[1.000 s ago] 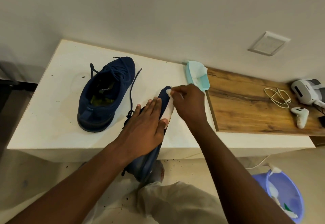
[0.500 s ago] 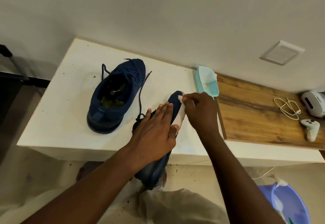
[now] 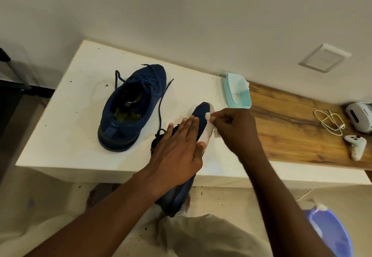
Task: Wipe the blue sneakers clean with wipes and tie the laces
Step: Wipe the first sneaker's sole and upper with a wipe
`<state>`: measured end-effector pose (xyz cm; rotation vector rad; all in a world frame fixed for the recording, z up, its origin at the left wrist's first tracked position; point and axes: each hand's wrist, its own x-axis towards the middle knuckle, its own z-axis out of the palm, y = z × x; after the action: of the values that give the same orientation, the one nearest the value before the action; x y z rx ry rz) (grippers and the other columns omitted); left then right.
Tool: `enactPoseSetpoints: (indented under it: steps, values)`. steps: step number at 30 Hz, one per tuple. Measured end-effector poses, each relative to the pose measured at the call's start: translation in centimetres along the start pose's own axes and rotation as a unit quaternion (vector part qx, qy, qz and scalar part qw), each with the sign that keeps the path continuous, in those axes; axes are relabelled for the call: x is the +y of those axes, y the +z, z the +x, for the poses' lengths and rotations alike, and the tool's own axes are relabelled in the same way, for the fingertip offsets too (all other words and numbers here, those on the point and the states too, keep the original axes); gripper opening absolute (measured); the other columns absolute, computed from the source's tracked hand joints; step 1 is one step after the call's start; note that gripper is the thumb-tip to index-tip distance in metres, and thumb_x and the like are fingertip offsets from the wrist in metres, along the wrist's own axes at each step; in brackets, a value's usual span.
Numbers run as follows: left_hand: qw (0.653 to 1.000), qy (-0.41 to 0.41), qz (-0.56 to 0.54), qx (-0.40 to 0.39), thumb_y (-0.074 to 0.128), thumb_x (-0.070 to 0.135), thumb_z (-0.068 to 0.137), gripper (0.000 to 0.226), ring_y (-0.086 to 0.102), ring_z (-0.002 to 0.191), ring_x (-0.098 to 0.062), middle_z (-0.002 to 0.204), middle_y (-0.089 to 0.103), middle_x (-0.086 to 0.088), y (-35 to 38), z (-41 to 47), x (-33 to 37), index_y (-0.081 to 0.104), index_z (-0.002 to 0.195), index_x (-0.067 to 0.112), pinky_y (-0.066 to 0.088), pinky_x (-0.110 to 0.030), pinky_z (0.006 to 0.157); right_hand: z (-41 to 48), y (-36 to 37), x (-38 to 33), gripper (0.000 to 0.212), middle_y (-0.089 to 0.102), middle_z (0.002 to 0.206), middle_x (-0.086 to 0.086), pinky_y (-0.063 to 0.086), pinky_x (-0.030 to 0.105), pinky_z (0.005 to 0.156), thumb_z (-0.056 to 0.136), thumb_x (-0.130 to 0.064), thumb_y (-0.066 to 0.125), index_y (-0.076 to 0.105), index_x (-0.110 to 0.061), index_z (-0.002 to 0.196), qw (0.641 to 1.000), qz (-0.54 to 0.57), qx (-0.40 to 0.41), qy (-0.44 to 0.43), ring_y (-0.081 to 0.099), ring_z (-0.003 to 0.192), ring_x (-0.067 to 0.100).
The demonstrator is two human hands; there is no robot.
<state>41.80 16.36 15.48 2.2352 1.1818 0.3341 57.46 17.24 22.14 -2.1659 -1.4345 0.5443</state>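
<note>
Your right hand [image 3: 235, 129] is drawing back from the very tip of the toe, where it was sitting a second ago, and is now working just behind it at 3 o'clock of the toe cap, so the blue nose of the near sneaker [image 3: 200, 113] is showing again. That hand is pinching the bunched end of the wipe [image 3: 208, 115] between thumb and fingertips, a narrow, closed grip, while the rest of the wipe is trailing down along the sole edge towards 6 o'clock. Your left hand [image 3: 177, 152] is lying flat over the upper with its fingers straight, pressing the shoe down, not gripping it, much as it was before. The near sneaker is lying on its side, toe at 12 o'clock on the white table [image 3: 60, 131], heel overhanging the front edge towards you. This is looking like a stroke finishing at the toe and heading back along the edge, so wiping is only partly done. The second sneaker [image 3: 132, 107] is standing upright at 10 o'clock, apart from your hands, its laces [image 3: 163, 99] hanging loose and untied. The wipe tub [image 3: 237, 93] is waiting at 1 o'clock.
</note>
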Motion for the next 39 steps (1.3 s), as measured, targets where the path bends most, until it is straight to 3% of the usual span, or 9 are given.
enactPoseSetpoints:
  steps: [8, 16, 20, 22, 25, 27, 30, 35, 39]
  values:
    - [1.0, -0.016, 0.0, -0.013, 0.008, 0.05, 0.093, 0.077, -0.002, 0.156, -0.011, 0.171, -0.002, 0.002, -0.1, 0.2, 0.1, -0.004, 0.162, 0.018, -0.009, -0.033, 0.124, 6.3, 1.9, -0.9, 0.017, 0.072, 0.097, 0.006, 0.045, 0.016, 0.072, 0.094, -0.014, 0.061, 0.075, -0.006, 0.1, 0.999, -0.019, 0.036, 0.011, 0.067, 0.09, 0.017]
    - [0.999, -0.011, -0.037, -0.003, 0.029, 0.04, 0.108, 0.066, -0.001, 0.156, -0.011, 0.171, 0.001, 0.001, -0.4, 0.2, 0.1, -0.001, 0.162, 0.018, -0.003, -0.038, 0.127, -4.7, 2.2, 0.7, 0.012, 0.065, 0.089, -0.007, 0.041, 0.002, 0.069, 0.094, -0.021, 0.066, 0.076, -0.022, 0.102, 0.993, 0.023, 0.109, -0.044, 0.06, 0.08, -0.001]
    - [0.999, -0.014, -0.042, 0.001, 0.029, 0.039, 0.108, 0.065, 0.001, 0.156, -0.012, 0.171, 0.003, 0.0, -0.5, 0.1, 0.3, 0.0, 0.162, 0.017, -0.002, -0.039, 0.128, -3.3, 2.7, 0.6, 0.015, 0.067, 0.095, -0.005, 0.04, 0.0, 0.073, 0.095, -0.02, 0.065, 0.076, -0.02, 0.104, 0.989, 0.042, 0.135, -0.047, 0.061, 0.083, 0.001]
    - [0.999, -0.015, -0.038, 0.003, 0.029, 0.038, 0.108, 0.065, 0.001, 0.156, -0.012, 0.171, 0.002, 0.001, -0.5, 0.1, 0.3, -0.001, 0.162, 0.017, -0.004, -0.037, 0.127, 0.4, 2.4, 0.2, 0.016, 0.07, 0.099, -0.002, 0.044, 0.005, 0.077, 0.095, -0.021, 0.063, 0.077, -0.016, 0.103, 0.991, 0.027, 0.124, -0.033, 0.062, 0.087, 0.005]
    - [0.999, -0.019, -0.032, 0.0, 0.028, 0.038, 0.109, 0.065, 0.0, 0.156, -0.012, 0.171, 0.0, 0.002, -0.6, 0.1, 0.4, -0.002, 0.162, 0.018, -0.006, -0.035, 0.125, 4.9, 1.9, -0.3, 0.016, 0.074, 0.097, 0.002, 0.055, 0.025, 0.085, 0.094, -0.017, 0.064, 0.077, -0.011, 0.1, 0.997, 0.011, 0.077, 0.003, 0.065, 0.087, 0.011]
    - [0.999, -0.022, -0.032, -0.001, 0.028, 0.039, 0.109, 0.065, 0.001, 0.156, -0.012, 0.171, 0.001, 0.002, -0.6, 0.1, 0.4, -0.002, 0.162, 0.019, -0.006, -0.035, 0.125, 5.6, 1.7, -0.6, 0.016, 0.073, 0.095, 0.003, 0.055, 0.024, 0.078, 0.094, -0.017, 0.063, 0.076, -0.009, 0.099, 0.998, -0.006, 0.054, 0.017, 0.067, 0.089, 0.015]
    - [0.999, -0.02, -0.037, 0.003, 0.028, 0.039, 0.109, 0.065, 0.0, 0.156, -0.011, 0.171, 0.001, 0.002, -0.7, 0.1, 0.2, -0.002, 0.162, 0.018, -0.006, -0.035, 0.126, 2.7, 1.1, -1.0, 0.016, 0.07, 0.091, -0.003, 0.042, 0.011, 0.065, 0.095, -0.021, 0.064, 0.076, -0.012, 0.1, 0.999, -0.034, 0.039, 0.001, 0.062, 0.08, 0.007]
    - [0.999, -0.013, -0.047, 0.015, 0.03, 0.037, 0.108, 0.065, 0.0, 0.156, -0.01, 0.171, 0.003, 0.001, -0.4, 0.1, 0.1, 0.0, 0.163, 0.018, -0.007, -0.034, 0.125, -2.7, 1.5, -0.2, 0.013, 0.069, 0.093, -0.005, 0.039, 0.007, 0.067, 0.094, -0.021, 0.066, 0.077, -0.019, 0.1, 0.997, -0.011, 0.069, -0.017, 0.058, 0.076, 0.0]
    - [0.999, -0.021, -0.047, 0.009, 0.029, 0.037, 0.108, 0.065, 0.001, 0.156, -0.011, 0.171, 0.004, 0.001, -0.4, 0.1, 0.2, 0.0, 0.163, 0.018, -0.005, -0.037, 0.127, 2.5, 1.7, -1.3, 0.015, 0.072, 0.093, 0.0, 0.042, 0.011, 0.065, 0.092, -0.019, 0.067, 0.077, -0.011, 0.098, 0.997, -0.032, 0.059, -0.033, 0.061, 0.077, 0.006]
